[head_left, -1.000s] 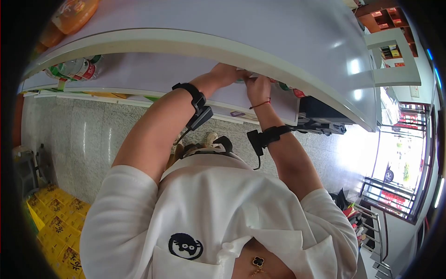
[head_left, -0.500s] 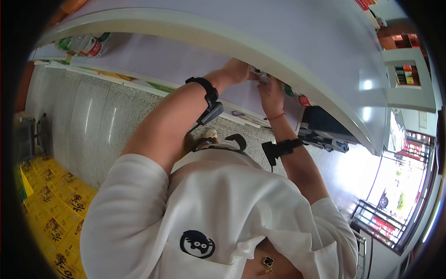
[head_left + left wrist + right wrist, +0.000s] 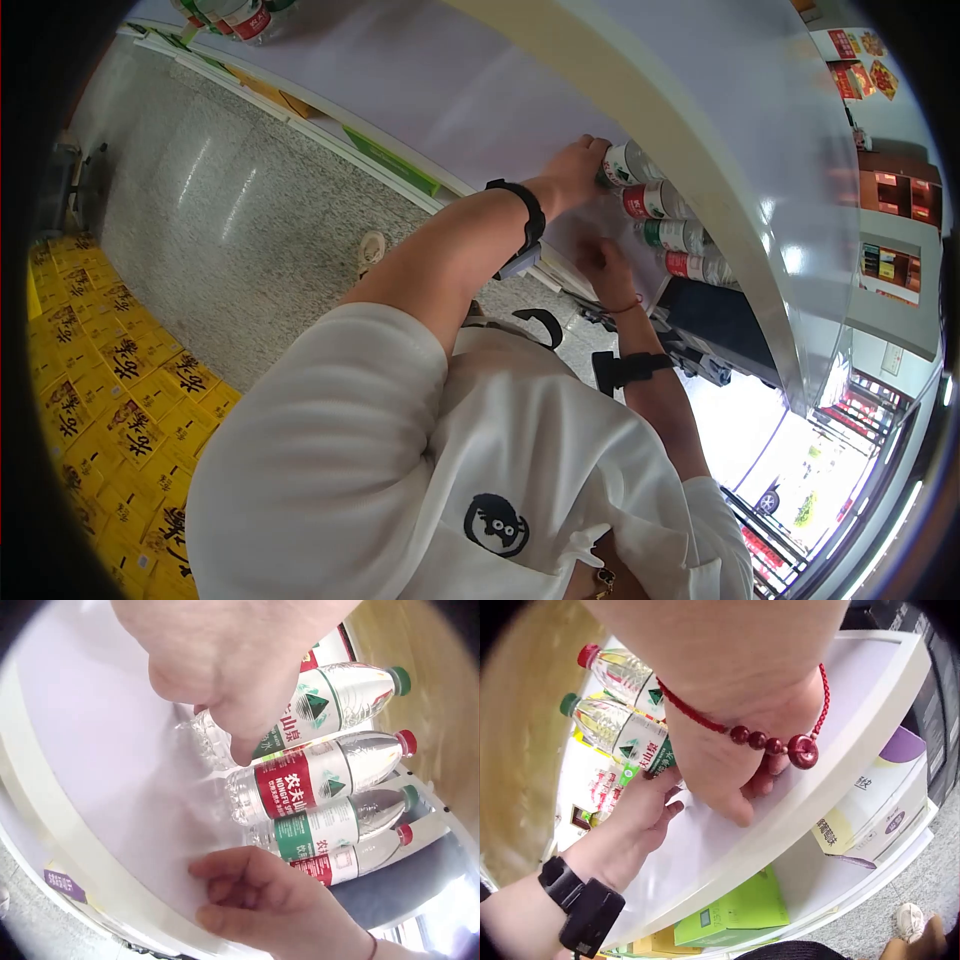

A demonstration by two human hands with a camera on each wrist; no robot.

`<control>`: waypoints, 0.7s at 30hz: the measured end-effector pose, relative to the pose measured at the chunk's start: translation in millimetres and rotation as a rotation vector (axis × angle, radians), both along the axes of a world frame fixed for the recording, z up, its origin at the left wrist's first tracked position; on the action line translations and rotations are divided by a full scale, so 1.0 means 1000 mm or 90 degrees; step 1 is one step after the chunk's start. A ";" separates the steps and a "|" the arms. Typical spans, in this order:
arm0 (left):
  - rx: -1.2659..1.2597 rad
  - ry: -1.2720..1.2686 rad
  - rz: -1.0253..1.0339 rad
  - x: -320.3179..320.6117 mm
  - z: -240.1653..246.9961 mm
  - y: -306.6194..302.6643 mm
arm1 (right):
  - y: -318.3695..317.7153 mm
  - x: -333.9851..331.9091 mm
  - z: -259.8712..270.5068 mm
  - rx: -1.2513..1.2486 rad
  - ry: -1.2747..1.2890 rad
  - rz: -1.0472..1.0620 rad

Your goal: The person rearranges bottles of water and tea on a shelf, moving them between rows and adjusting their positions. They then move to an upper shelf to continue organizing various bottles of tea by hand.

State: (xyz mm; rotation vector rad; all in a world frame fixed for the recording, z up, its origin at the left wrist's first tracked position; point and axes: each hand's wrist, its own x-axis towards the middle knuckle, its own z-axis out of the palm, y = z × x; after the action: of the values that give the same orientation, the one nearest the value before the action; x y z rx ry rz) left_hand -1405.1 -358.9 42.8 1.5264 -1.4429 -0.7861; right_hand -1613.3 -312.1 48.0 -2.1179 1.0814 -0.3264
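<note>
Upper shelf (image 3: 775, 120) — above the bottles (image 3: 300, 786)

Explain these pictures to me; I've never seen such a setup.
There is no machine here: a person works bare-handed. The head view comes from a camera worn on the head, looking down; each wrist view comes from a small camera strapped to that wrist. Four water bottles stand in a row on a pale shelf; more bottles show in the head view's top left corner. The left hand has its grip around the lower part of the green-capped end bottle. The right hand, with a red bracelet, holds nothing, its fingers loosely curled.
</note>
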 end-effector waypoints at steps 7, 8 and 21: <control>0.011 0.048 -0.011 -0.009 -0.008 -0.010 | 0.000 0.000 0.000 0.001 0.007 0.009; 0.011 0.038 -0.012 -0.009 -0.009 -0.011 | 0.000 0.000 0.000 0.001 0.007 0.008; 0.084 -0.038 -0.090 0.012 0.004 -0.003 | -0.005 -0.008 -0.019 0.081 0.041 -0.038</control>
State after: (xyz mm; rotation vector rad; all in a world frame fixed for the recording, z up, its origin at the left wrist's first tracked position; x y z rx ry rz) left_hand -1392.8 -361.7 46.6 1.5706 -1.5834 -0.9425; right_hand -1621.3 -317.1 29.3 -1.9983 1.1731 -0.2134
